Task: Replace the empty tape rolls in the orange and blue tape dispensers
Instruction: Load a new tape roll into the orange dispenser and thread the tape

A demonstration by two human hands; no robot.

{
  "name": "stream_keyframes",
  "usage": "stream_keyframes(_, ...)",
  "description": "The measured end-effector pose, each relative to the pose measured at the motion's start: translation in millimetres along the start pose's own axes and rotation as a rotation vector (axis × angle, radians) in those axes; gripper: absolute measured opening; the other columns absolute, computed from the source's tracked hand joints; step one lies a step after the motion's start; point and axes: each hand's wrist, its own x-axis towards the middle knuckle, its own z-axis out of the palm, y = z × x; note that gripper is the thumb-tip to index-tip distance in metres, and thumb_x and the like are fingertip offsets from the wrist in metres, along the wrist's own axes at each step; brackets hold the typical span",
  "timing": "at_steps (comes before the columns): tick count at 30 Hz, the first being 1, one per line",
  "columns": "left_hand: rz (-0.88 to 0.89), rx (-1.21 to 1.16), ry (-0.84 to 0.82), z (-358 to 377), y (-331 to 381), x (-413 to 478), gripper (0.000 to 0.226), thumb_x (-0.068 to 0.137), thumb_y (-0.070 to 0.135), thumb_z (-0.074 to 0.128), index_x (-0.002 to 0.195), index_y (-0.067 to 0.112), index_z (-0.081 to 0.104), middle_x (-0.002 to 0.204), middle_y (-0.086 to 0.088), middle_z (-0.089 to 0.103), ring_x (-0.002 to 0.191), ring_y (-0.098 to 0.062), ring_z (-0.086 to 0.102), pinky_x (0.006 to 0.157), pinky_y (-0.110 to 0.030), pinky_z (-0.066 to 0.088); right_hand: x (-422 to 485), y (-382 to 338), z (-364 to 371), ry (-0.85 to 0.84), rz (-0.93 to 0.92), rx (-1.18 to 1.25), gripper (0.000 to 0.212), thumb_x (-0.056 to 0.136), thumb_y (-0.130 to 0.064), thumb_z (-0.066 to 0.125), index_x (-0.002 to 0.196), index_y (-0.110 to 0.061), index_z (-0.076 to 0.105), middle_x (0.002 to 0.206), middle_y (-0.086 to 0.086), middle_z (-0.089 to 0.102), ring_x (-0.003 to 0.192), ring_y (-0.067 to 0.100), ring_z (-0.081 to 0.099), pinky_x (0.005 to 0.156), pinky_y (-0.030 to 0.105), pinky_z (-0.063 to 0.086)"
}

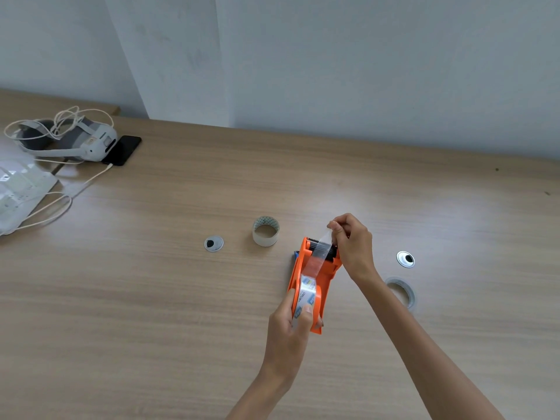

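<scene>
**Q:** L side, status?
**A:** My L hand (291,328) is wrapped round the near end of the orange dispenser (325,278). Fingers are curled on the frame, w/ the thumb lying over the tape roll (306,294) seated in it. The dispenser sits approx. mid-table (151,298), nose toward 12 o'clock. Can't tell if it rests on the wood or is lifted.

**Q:** R side?
**A:** My R hand (353,244) is at the cutter end. Thumb and forefinger pinch the free end of the clear tape strip (318,254); the other fingers are curled in. The strip runs taut from the roll up over the teeth.

**Q:** Other task items?
**A:** A bare cardboard core (266,231) stands on its edge at 10 o'clock from the dispenser, apart from it. A clear ring-shaped roll (401,291) lies flat at 3 o'clock, just past my R forearm. A blue bit (296,254) peeks out at the dispenser's L edge; can't tell what it is.

**Q:** Misc.?
**A:** There are two metal grommets, one at 9 o'clock (214,243) and one at 3 o'clock (405,259). Far off at 10 o'clock are a headset (69,137) w/ cable, a phone (122,150) and a plastic bag (21,189).
</scene>
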Motion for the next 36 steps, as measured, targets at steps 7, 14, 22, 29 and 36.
stream_keyframes(7, -0.048, 0.041, 0.000, 2, -3, -3, 0.066, 0.076, 0.050, 0.048, 0.130, 0.011, 0.050, 0.102, -0.002, 0.067, 0.085, -0.002, 0.067, 0.064, -0.015, 0.054, -1, 4, 0, -0.012, -0.011, -0.024, 0.009, 0.092, -0.006, 0.054, 0.088, -0.003, 0.061, 0.067, 0.014, 0.061, 0.053, 0.013, 0.049, 0.049, 0.011, 0.041)
stream_keyframes(14, -0.079, 0.032, -0.026, 4, -3, -4, 0.046, 0.083, 0.032, 0.044, 0.122, 0.009, 0.054, 0.093, -0.011, 0.068, 0.074, -0.004, 0.065, 0.063, -0.014, 0.052, 12, 2, -2, -0.184, 0.171, 0.145, 0.015, 0.091, -0.013, 0.055, 0.086, -0.004, 0.066, 0.057, 0.005, 0.060, 0.050, 0.007, 0.053, 0.055, 0.021, 0.045)
stream_keyframes(22, -0.080, 0.025, 0.028, 8, 1, -1, 0.058, 0.080, 0.039, 0.044, 0.130, 0.009, 0.049, 0.105, -0.004, 0.066, 0.085, -0.001, 0.066, 0.069, -0.015, 0.054, 17, -2, -1, -0.214, 0.155, 0.158, 0.017, 0.093, -0.015, 0.054, 0.083, -0.009, 0.066, 0.067, 0.002, 0.062, 0.058, 0.007, 0.055, 0.062, 0.022, 0.046)
stream_keyframes(29, -0.057, 0.023, 0.044, 6, 6, -2, 0.056, 0.081, 0.036, 0.043, 0.125, 0.003, 0.052, 0.090, 0.001, 0.065, 0.076, 0.004, 0.064, 0.065, -0.010, 0.051, 6, -6, -17, -0.509, 0.341, 0.350, 0.070, 0.097, -0.053, 0.019, 0.080, -0.009, 0.070, 0.099, 0.000, 0.069, 0.099, 0.014, 0.058, 0.088, 0.032, 0.042)
stream_keyframes(36, -0.051, 0.031, 0.064, 9, 10, -3, 0.055, 0.081, 0.036, 0.044, 0.127, 0.006, 0.051, 0.099, -0.002, 0.066, 0.081, 0.001, 0.066, 0.068, -0.013, 0.053, -15, -7, -13, -0.509, 0.189, 0.237, 0.029, 0.084, -0.039, 0.060, 0.081, -0.011, 0.068, 0.109, 0.003, 0.065, 0.096, 0.015, 0.060, 0.075, 0.016, 0.049)
